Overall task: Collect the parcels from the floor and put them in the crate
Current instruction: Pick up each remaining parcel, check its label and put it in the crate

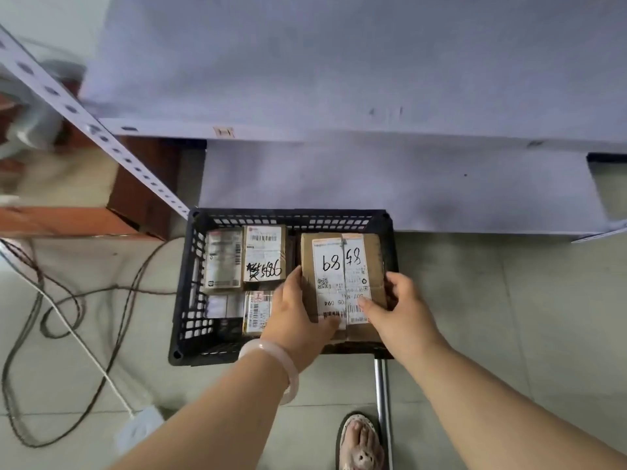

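Progress: judged well along. Found large parcel (339, 266) gripped at both sides, left hand (295, 313) and right hand (400, 310) curled round it, fingers (395, 281) wrapped over its edges, inside black crate (190, 283); could not tell whether seated. Counted roughly four smaller parcels (263, 254) packed just left of the fingers. Saw none on visible floor (509, 317); judged only release left. Noted pale tiled floor, cables (68, 300) far left of the fingers, grey shelf (339, 181) beyond.

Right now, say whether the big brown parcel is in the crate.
In: the brown parcel lies within the black crate, right side, gripped by left hand and right hand. Set down: cannot tell.
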A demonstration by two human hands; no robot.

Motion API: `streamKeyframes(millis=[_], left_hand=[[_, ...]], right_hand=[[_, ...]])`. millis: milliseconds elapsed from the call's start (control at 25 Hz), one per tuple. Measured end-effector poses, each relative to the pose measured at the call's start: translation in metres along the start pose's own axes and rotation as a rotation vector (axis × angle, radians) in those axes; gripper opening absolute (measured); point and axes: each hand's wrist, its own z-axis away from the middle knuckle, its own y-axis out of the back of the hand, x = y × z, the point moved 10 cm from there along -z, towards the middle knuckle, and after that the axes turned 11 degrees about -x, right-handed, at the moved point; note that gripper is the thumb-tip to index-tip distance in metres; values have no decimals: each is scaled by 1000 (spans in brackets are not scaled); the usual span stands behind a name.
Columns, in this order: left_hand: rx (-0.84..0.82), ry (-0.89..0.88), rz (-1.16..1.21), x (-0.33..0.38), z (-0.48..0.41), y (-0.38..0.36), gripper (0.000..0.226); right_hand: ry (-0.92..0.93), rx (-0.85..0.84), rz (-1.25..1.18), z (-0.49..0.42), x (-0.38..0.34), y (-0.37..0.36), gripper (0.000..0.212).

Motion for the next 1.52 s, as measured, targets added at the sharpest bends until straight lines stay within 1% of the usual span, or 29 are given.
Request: streamKeyframes(millis=[160,240,360,480,600,680,800,960,1240,1400,1520], left_hand=[[62,33,-30,-32,-84,-1,91],[88,-13,-4,-33,-114,0,87],[161,-85,-9,-25,-139,3,80],[162,-78,-54,-33,-149,-2,81],[126,-5,-88,-49,-155,-6,82],[140,17,-125,-56,-155,2,82],[151,27,-167,-65,-151,11,82],[121,71,-208,-70,-150,6,83],[102,153,-198,-74,-153,0,84],[127,135,-167,-69,-149,6,87],[166,108,-111,-55,-136,16,84]], right_hand=[[11,-36,54,-85,27,-29,60],[11,-11,51,-120,34,-31,58],[70,46,7,-151,37,-22,54],[107,85,-37,-151,41,-18,55],[65,21,11,-148,42,-33,59],[45,-10,30,-150,41,-41,61],[68,-31,73,-151,41,-55,68],[32,-50,90,-154,50,-63,73],[36,-69,102,-157,53,-64,73],[62,-113,128,-149,41,-59,78],[98,-93,119,-137,26,-44,77]])
